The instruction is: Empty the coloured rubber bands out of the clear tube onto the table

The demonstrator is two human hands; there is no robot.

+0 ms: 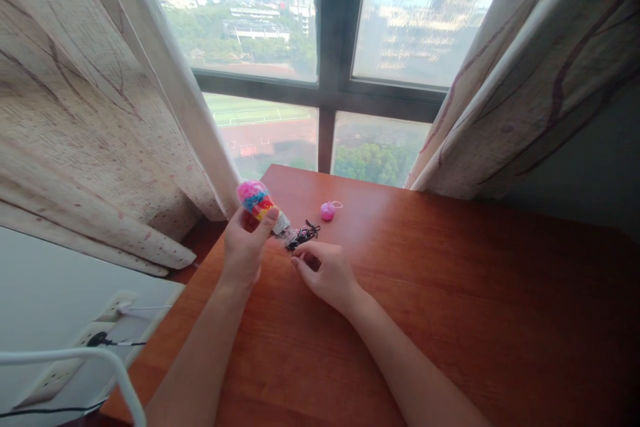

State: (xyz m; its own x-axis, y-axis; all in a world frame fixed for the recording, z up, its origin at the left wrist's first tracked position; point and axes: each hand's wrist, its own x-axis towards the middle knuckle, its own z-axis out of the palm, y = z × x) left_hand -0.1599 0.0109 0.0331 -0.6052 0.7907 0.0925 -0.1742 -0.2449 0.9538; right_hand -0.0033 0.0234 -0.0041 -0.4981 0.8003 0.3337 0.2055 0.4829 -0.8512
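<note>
My left hand (245, 243) is wrapped round a clear bottle (260, 201) of small colourful bands, layered pink, blue, red and yellow. The bottle is tilted, its neck pointing down and to the right. A clump of black bands (303, 235) sits at the neck and spills out past it. Beside that clump my right hand (323, 270) has thumb and forefinger pinched together at its lower edge; what lies between the fingertips is too small to make out. A round pink cap (328, 211) with a pale loop rests on the table just beyond the black bands.
The brown wooden table (450, 293) reaches to the window (327, 73). Patterned curtains (90, 80) hang on both sides. At lower left are wall sockets (95, 333) with plugged-in cables and a white curved tube (120, 373) near the table's edge.
</note>
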